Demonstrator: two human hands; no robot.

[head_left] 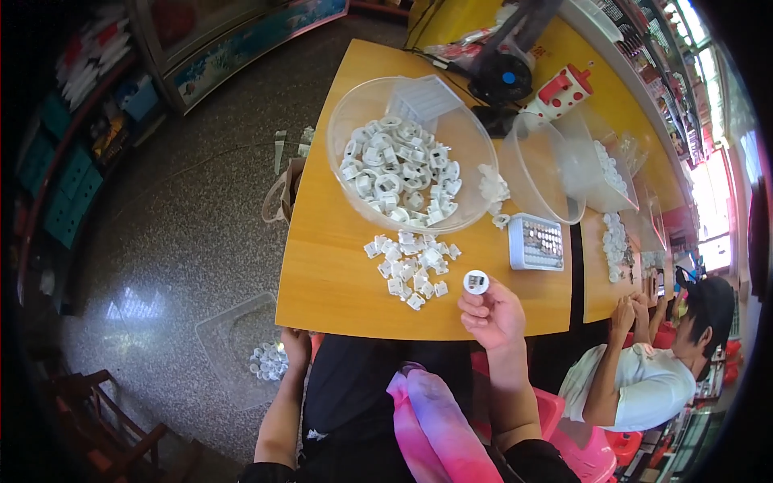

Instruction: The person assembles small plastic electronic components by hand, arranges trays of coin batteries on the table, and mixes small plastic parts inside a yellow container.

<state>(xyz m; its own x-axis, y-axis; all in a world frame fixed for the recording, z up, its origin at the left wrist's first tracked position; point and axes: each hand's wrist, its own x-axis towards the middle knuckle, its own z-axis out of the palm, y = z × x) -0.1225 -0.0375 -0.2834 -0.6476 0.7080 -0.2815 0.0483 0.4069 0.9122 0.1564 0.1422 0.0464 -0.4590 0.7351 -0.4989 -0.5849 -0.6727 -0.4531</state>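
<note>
My right hand [498, 315] is raised over the table's front edge. Its fingers pinch a small round white plastic part [476, 282] with a dark and metallic insert in its face. My left hand [297, 347] is low beside my lap, at the table's front left corner; its fingers are mostly hidden, and whether it holds anything does not show. A pile of small white plastic pieces [412, 266] lies in front of a large clear bowl [345, 201]. Round white parts [390, 165] fill much of that bowl. Beside the right hand stands a white tray [515, 256] with rows of small metallic pieces.
Another clear tub [523, 181], a black fan [501, 78] and a red-dotted white cup [560, 95] stand farther back. A floor-level clear container [217, 342] holds round pieces. To the right, a person in a white shirt [636, 386] sits by more white parts [613, 241].
</note>
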